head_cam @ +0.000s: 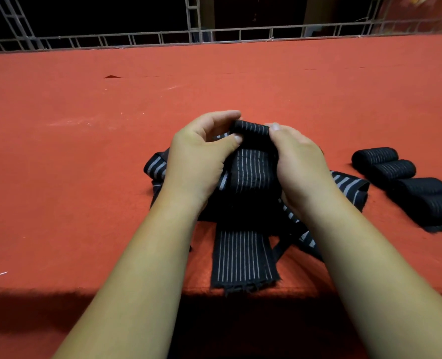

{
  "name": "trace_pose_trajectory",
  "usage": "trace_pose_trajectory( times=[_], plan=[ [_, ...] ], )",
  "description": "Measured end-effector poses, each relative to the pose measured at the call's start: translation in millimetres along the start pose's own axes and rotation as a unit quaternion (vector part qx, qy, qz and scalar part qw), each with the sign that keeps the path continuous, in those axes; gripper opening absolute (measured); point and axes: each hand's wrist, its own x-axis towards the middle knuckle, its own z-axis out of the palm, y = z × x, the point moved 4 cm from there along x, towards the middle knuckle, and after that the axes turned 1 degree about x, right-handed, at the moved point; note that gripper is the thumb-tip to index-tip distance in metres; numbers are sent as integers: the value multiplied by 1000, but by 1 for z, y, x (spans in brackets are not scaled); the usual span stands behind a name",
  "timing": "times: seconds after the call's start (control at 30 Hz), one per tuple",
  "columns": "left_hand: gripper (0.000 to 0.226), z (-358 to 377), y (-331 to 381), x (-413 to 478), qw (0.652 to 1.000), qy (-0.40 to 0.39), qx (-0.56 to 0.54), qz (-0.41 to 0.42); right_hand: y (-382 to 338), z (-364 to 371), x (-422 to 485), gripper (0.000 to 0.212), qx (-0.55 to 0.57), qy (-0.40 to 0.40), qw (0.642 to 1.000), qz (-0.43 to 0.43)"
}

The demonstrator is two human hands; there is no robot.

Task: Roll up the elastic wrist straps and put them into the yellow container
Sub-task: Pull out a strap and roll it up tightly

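Note:
A black elastic wrist strap [251, 167] with thin white lines lies lengthwise on the red table, its far end curled into a small roll [252, 128]. My left hand [199, 156] pinches the roll's left end between thumb and fingers. My right hand [297, 156] pinches its right end. The strap's frayed near end [243, 263] reaches the table's front edge. Under it lies a heap of loose black straps with grey stripes [349, 187]. No yellow container is in view.
Several rolled black straps [406, 182] lie in a row at the right. The red cloth table [85, 151] stretches wide to the left and back. A metal lattice frame [194, 35] runs along the far edge, with darkness behind.

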Motion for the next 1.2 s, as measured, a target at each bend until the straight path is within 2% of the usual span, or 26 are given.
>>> trace_pose_trajectory(
  times=[0.07, 0.17, 0.23, 0.37, 0.53, 0.6, 0.7, 0.83, 0.9, 1.0, 1.2],
  plan=[
    [34, 2, -1, 0, 1000, 11, 5, -22, -3, 1, -2, 29, 5, 20, 1000, -7],
    [35, 6, -1, -2, 998, 30, 57, -25, -4, 2, -5, 41, 8, 19, 1000, 0],
    [41, 10, 2, -5, 996, 22, 87, -28, -3, 3, -6, 33, 5, 12, 1000, -4],
    [49, 17, 6, -8, 990, -6, 120, -71, -5, 1, -10, 52, -10, 13, 1000, -16],
    [30, 16, 6, -9, 988, -33, 144, -33, -3, -2, -9, 62, -32, 6, 999, -33],
    [19, 12, 4, -6, 992, -14, 120, -25, -6, -1, -9, 62, -44, 0, 998, -41],
    [19, 8, 3, -4, 997, 5, 70, -18, -10, 1, -10, 58, -42, -2, 998, -41],
    [27, 3, 5, -4, 999, 6, 45, 5, -11, 3, -12, 35, -50, 3, 999, -6],
    [30, 3, 4, -5, 1000, -1, 31, 6, -14, 3, -14, 46, -83, -14, 996, 5],
    [35, 4, 6, -6, 1000, -28, 10, 5, -10, 3, -13, 57, -55, -25, 998, 29],
    [35, 6, 3, -2, 999, -24, 8, -26, -5, 3, -7, 47, 34, 22, 999, 8]
  ],
)
